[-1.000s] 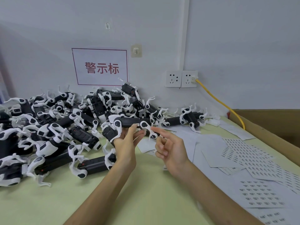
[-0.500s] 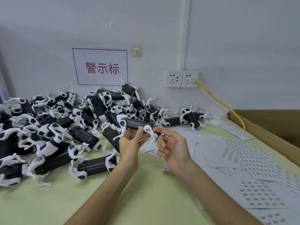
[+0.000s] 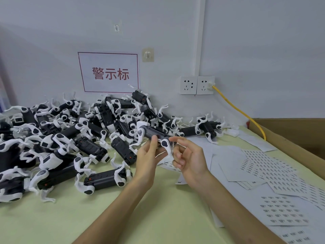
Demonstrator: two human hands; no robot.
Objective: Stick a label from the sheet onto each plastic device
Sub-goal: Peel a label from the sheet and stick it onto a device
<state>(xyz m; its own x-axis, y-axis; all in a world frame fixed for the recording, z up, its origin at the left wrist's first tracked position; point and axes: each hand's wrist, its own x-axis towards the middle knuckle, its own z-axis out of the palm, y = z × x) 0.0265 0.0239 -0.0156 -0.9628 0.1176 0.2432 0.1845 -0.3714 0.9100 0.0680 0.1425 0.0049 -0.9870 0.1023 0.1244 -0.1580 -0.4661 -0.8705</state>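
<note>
Table (image 3: pixel 105 217): green, label sheets (image 3: pixel 281 210) at right.
Left hand (image 3: pixel 149 159): grips 1 device (image 3: pixel 151 132).
Right hand (image 3: pixel 191 161): fingertips (image 3: pixel 172 138) at device; grip unclear.
Advice: rub label (image 3: pixel 159 140) flat.

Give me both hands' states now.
Left hand: holds the black-and-white device.
Right hand: fingertip at the device's end; grip cannot be told.

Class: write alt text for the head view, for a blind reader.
A left hand holds a plastic device over a green table, the right hand touching it. More devices are piled left; label sheets lie right.
</note>
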